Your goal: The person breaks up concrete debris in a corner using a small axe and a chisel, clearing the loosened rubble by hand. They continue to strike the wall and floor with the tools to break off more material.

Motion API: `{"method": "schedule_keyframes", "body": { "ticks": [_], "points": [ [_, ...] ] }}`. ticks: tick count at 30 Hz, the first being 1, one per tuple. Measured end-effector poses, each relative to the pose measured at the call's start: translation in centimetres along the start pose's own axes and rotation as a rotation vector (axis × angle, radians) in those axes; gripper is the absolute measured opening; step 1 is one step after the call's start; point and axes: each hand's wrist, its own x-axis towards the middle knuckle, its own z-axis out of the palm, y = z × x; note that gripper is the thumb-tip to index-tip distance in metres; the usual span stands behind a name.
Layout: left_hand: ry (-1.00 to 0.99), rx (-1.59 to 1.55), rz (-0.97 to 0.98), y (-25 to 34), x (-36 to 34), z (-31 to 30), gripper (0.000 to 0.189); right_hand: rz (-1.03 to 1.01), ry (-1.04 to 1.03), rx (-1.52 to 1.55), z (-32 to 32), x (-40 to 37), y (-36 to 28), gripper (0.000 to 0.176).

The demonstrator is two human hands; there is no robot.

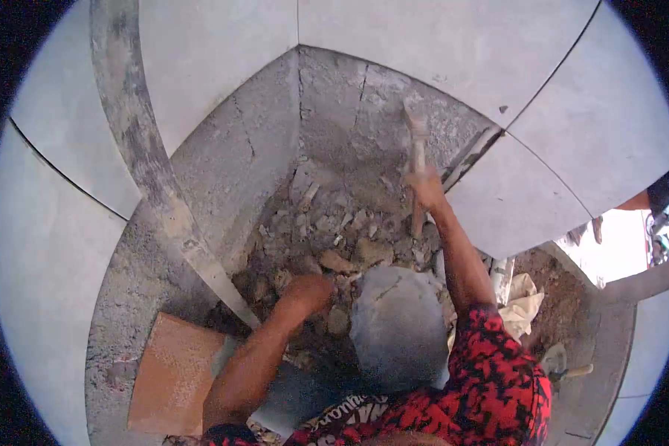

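Observation:
My right hand (pixel 425 187) is closed round the wooden handle of a hammer (pixel 418 152). The hammer stands nearly upright in front of the rough cement wall (pixel 334 111), and its head at the top is blurred. Low over the broken rubble (pixel 338 223), my left hand (pixel 310 292) is curled into a fist. Whether anything is inside those fingers is hidden. A reddish chunk of rubble (pixel 337 262) lies just beyond the left hand. Between my arms my grey-clad knee (pixel 398 327) is bent.
A long, stained wooden plank (pixel 152 163) leans down from the upper left. An orange-brown tile (pixel 172 372) rests beside my left arm. Large pale tiles (pixel 394 30) cover the upper walls. At right are a cream sack (pixel 524 301), a trowel (pixel 561 366) and part of another person's arm (pixel 635 201).

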Motion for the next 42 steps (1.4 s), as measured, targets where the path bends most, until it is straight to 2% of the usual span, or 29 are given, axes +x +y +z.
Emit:
{"method": "schedule_keyframes", "body": {
  "ticks": [1,2,3,5,6,8,10,12,14,15,17,18,20,21,22,24,25,27,28,31,33,35,38,39,40,42],
  "points": [
    [0.016,0.000,-0.006,0.3,0.1,-0.9,0.015,-0.151,0.000,0.058,-0.5,-0.3,0.4,0.030],
    [0.056,-0.083,-0.104,1.2,-0.5,-1.0,0.015,-0.285,-0.018,0.118,-0.4,-1.3,1.0,0.032],
    [0.104,-0.159,-0.204,1.7,-0.8,-1.5,0.016,-0.292,-0.029,0.118,-0.1,-1.8,0.4,0.032],
    [0.046,-0.087,-0.154,1.6,-0.9,-2.2,0.017,-0.555,0.486,0.234,0.4,-2.3,-1.4,0.025],
    [-0.022,-0.012,-0.091,1.7,-1.1,-2.2,0.018,-0.550,0.488,0.233,0.7,-1.4,-0.8,0.025],
    [-0.060,-0.107,-0.090,0.2,0.1,1.3,0.022,0.043,0.012,0.034,1.4,0.8,1.1,0.029],
    [-0.069,-0.196,-0.101,-0.7,1.0,1.4,0.027,-0.037,0.003,0.148,0.7,-0.4,0.8,0.029],
    [0.051,-0.099,-0.102,0.6,0.4,1.3,0.019,-0.097,-0.051,0.251,0.9,-2.1,0.9,0.028],
    [0.081,-0.068,-0.102,1.6,-0.6,-0.6,0.020,-0.328,0.107,0.358,1.2,-2.0,0.4,0.024],
    [0.095,-0.035,-0.093,2.0,-1.1,-1.0,0.020,-0.321,0.105,0.359,1.7,-1.0,0.7,0.024],
    [0.079,-0.152,-0.130,1.9,-1.0,0.0,0.020,0.058,-0.059,0.062,2.3,1.3,1.8,0.021],
    [0.090,-0.260,-0.178,1.6,-0.6,-0.1,0.020,0.052,-0.047,0.062,1.7,0.6,1.2,0.021],
    [0.098,-0.211,-0.207,1.6,-0.7,-1.6,0.020,-0.108,-0.107,0.192,1.0,-1.2,-0.7,0.018],
    [0.071,-0.183,-0.233,2.1,-1.0,-1.4,0.020,-0.244,-0.021,0.194,1.4,-1.8,-0.4,0.018],
    [0.069,-0.201,-0.241,2.0,-1.0,-0.9,0.020,-0.245,-0.041,0.189,1.9,-1.7,-0.2,0.018],
    [0.139,-0.045,-0.035,0.9,-1.0,0.2,0.020,-0.357,0.213,0.298,2.9,-0.9,-0.1,0.022],
    [0.133,-0.047,-0.033,0.2,-0.2,1.6,0.020,-0.351,0.212,0.298,4.3,0.9,1.8,0.022],
    [0.106,-0.191,-0.157,-1.0,1.9,4.5,0.019,-0.039,-0.242,-0.077,7.2,5.5,7.0,0.024],
    [0.109,-0.181,-0.153,-0.5,1.3,3.6,0.019,-0.039,-0.231,-0.074,6.3,3.5,4.9,0.024],
    [0.093,-0.211,-0.245,0.9,0.0,0.2,0.020,-0.474,0.070,0.114,4.6,-0.7,-0.4,0.023],
    [0.034,-0.105,-0.205,1.5,-0.8,-0.8,0.022,-0.442,0.085,0.040,5.0,0.7,0.0,0.024],
    [0.007,-0.140,-0.182,0.6,0.0,0.1,0.023,-0.430,0.131,-0.038,4.6,0.9,0.1,0.025],
    [0.043,-0.155,-0.148,0.5,-0.2,-0.1,0.024,-0.254,-0.175,-0.089,3.6,1.5,-0.6,0.027],
    [0.077,-0.152,-0.132,0.7,-0.2,0.0,0.024,-0.534,0.087,-0.035,3.5,-0.2,-1.6,0.025],
    [0.075,-0.163,-0.132,0.8,-0.2,0.1,0.024,-0.534,0.076,-0.039,3.3,-0.5,-1.9,0.025],
    [0.093,-0.224,-0.165,0.7,-0.3,0.0,0.024,-0.212,-0.073,0.581,3.2,-0.9,-2.2,0.023]
  ]
}}
